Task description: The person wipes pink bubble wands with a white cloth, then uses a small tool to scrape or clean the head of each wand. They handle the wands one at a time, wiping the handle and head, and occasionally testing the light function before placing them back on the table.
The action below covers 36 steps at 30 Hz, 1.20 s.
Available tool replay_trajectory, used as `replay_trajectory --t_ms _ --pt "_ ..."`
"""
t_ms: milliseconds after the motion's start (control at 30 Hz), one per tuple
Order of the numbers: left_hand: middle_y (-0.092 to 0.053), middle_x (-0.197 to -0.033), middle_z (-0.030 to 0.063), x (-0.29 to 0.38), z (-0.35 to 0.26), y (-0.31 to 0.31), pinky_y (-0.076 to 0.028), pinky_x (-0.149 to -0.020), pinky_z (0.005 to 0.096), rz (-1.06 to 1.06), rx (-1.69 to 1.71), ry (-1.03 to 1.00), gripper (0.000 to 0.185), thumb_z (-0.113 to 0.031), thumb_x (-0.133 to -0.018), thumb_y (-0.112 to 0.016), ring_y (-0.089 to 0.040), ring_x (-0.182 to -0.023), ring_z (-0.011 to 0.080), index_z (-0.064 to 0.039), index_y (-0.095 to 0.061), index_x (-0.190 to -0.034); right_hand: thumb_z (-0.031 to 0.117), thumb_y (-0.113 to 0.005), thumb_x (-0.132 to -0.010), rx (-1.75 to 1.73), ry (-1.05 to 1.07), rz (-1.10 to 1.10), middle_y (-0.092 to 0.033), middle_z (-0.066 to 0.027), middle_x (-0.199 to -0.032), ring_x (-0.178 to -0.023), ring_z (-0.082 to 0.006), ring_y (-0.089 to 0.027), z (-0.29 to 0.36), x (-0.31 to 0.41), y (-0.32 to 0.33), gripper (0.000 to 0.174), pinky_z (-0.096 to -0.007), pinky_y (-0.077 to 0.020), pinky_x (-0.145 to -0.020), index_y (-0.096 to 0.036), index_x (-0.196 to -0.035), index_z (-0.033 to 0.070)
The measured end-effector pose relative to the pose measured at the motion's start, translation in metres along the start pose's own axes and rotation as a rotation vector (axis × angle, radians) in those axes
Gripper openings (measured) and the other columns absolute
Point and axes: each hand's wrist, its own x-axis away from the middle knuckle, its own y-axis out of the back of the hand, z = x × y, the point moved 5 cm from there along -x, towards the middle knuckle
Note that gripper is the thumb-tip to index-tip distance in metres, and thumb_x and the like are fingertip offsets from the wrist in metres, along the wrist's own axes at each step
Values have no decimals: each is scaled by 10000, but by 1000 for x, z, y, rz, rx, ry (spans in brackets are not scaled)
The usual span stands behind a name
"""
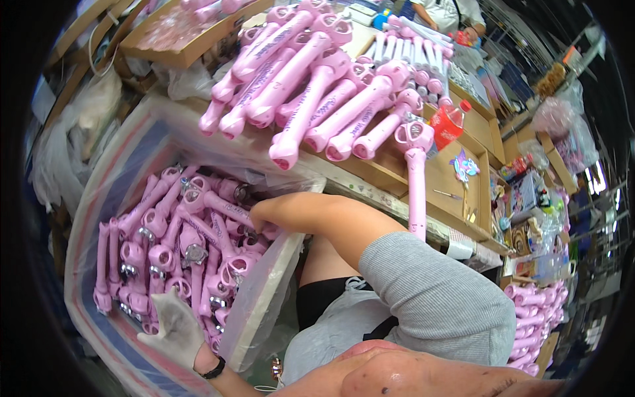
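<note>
My right hand [265, 216], bare, closes around the handle of a pink plastic toy wand [225, 206]. That wand lies over a heap of similar pink wands [191, 248], several with silvery parts on their heads. A large striped bag [94, 198] with a clear plastic lining holds the heap. At the near side of the bag, my left hand [173, 322] wears a pale glove and a black wristband. Its fingers are spread, with nothing seen in them, close above the wands. The right fingertips are partly hidden.
More pink wands [297, 94] are piled on the workbench [342, 191], some jutting over its edge. A red-labelled drink bottle [446, 124] stands by a cardboard tray [439, 198]. Another stack of wands [538, 322] is at right. A person [449, 15] is across the bench.
</note>
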Motion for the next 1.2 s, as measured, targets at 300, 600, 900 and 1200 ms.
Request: replay_trajectory --t_ms 300,600,900,1200 --pt "-647 -1111 101 -10 12 18 -424 -1006 400 42 -183 136 806 -642 -778 -600 -595 -1053 225 49 -554 -1191 285 -707 -714 -60 136 48 -678 -138 -842 -760 -270 -667 21 12 -25 359 -398 -533 -673 -645 -970 41" --pt "-594 -1167 116 -24 -3 32 -444 -976 417 -109 -48 -19 800 -630 -798 -582 -534 -1111 246 53 -519 -1211 272 -714 -695 -143 325 173 -677 -135 -874 -797 -279 -663 38 -16 -56 393 -403 -522 -708 -627 -1013 56" --pt "-558 -1223 172 -37 -34 62 -360 -1060 502 -12 -101 33 803 -613 -822 -556 -496 -1178 304 65 -489 -1247 258 -721 -677 -384 527 122 -677 -131 -906 -835 -289 -658 79 -6 -35 436 -408 -512 -744 -609 -1055 71" --pt "-510 -1257 208 -45 26 32 -313 -1087 400 132 -260 175 901 -587 -828 -577 -442 -1221 304 159 -374 -1289 240 -682 -728 -1112 470 -192 -615 -54 -762 -644 -168 -614 72 211 116 347 -322 -533 -558 -604 -1021 72"
